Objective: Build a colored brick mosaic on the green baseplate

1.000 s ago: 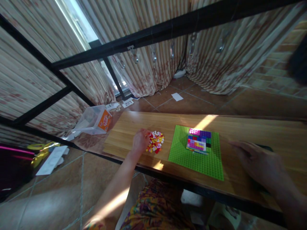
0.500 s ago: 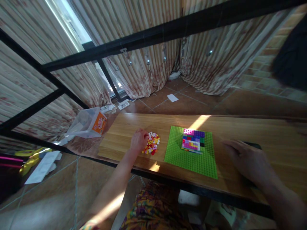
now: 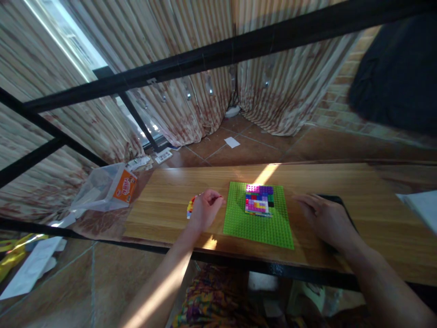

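Note:
My left hand (image 3: pixel 206 210) is closed in a pinch just left of the green baseplate (image 3: pixel 239 223). A small reddish building brick shows faintly at its fingertips. Behind that hand, partly covered by it, lies a pile of loose small bricks (image 3: pixel 190 207), yellow, red and white. On the baseplate stands a built block of colourful bricks (image 3: pixel 257 200), with pink, purple, blue and white pieces. My right hand (image 3: pixel 326 221) is to the right of the baseplate, fingers loosely stretched toward it and holding nothing visible. It rests over a dark flat object (image 3: pixel 341 207), mostly hidden beneath.
The wooden table (image 3: pixel 164 196) has a dark front edge. A clear plastic box (image 3: pixel 102 189) with an orange label stands beyond its left end. White paper (image 3: pixel 421 209) is at the far right. A black metal bar (image 3: pixel 191 66) and curtains are behind.
My left hand has moved right from the brick pile to near the baseplate's left edge, now covering part of the pile. The view has turned right; my right hand stays by the dark object.

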A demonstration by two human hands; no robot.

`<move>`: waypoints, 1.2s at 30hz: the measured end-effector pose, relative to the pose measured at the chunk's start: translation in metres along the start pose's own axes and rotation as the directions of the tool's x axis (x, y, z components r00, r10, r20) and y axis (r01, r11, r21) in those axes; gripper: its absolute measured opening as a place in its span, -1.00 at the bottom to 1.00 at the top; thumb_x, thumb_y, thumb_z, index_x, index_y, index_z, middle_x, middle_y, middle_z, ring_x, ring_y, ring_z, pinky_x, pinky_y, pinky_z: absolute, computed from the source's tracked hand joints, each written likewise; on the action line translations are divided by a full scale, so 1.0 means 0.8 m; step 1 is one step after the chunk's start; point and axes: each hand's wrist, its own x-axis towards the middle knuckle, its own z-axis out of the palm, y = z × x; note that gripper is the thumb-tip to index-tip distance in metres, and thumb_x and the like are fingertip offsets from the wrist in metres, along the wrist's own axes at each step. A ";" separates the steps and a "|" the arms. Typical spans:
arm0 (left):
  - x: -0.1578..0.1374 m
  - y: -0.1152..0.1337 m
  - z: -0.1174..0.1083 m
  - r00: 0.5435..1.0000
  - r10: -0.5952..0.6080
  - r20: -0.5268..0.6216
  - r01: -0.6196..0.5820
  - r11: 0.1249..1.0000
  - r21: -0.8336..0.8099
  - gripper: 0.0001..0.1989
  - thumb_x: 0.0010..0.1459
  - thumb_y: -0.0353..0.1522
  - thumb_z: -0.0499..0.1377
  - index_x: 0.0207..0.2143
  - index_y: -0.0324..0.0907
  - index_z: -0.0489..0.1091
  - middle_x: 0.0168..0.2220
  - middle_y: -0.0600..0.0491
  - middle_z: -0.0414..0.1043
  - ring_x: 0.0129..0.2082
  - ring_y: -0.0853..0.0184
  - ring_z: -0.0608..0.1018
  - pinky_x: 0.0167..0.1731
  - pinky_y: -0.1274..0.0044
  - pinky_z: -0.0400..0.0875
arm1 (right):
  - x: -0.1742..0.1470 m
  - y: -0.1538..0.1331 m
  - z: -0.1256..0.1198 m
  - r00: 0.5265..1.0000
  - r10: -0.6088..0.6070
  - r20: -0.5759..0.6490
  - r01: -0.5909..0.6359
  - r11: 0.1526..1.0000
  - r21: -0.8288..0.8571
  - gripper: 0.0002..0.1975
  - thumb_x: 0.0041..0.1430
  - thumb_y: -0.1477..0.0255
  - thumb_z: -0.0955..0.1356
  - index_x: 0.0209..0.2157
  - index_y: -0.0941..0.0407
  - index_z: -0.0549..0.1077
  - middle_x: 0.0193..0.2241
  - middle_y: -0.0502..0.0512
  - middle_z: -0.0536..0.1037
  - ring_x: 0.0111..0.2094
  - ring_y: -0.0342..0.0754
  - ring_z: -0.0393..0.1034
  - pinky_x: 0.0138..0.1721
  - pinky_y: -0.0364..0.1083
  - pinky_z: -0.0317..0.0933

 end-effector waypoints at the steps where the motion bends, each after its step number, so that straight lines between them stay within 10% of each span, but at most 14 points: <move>1: -0.001 0.006 0.011 0.999 0.010 0.046 -0.008 0.999 -0.047 -0.90 0.11 -0.33 0.15 -0.39 -0.18 0.37 -0.46 0.08 0.52 -0.42 0.40 0.56 -0.37 0.57 0.44 | 0.001 -0.001 0.000 1.000 -0.001 0.002 0.001 1.000 0.002 -0.73 0.25 0.45 0.20 -0.20 0.13 0.52 -0.23 0.14 0.61 -0.32 0.01 0.52 -0.31 -0.04 0.36; 19: 0.019 0.066 0.087 0.933 0.292 0.208 -0.347 0.883 0.316 -0.75 0.14 -0.53 0.07 -0.26 -0.15 0.52 -0.20 0.04 0.53 -0.18 0.34 0.52 -0.10 0.49 0.40 | 0.005 -0.005 -0.012 0.997 0.071 0.016 -0.072 0.996 0.052 -0.71 0.28 0.45 0.18 -0.19 0.10 0.52 -0.23 0.13 0.61 -0.26 0.00 0.52 -0.23 -0.03 0.35; 36: 0.019 0.074 0.105 0.941 0.264 0.212 -0.333 0.827 0.452 -0.76 0.17 -0.48 0.09 -0.13 -0.11 0.41 -0.27 0.09 0.52 -0.26 0.34 0.52 -0.20 0.53 0.39 | 0.006 -0.011 -0.017 0.996 0.084 0.013 -0.085 0.995 0.046 -0.72 0.26 0.48 0.19 -0.22 0.10 0.53 -0.23 0.13 0.60 -0.28 0.00 0.51 -0.26 -0.05 0.34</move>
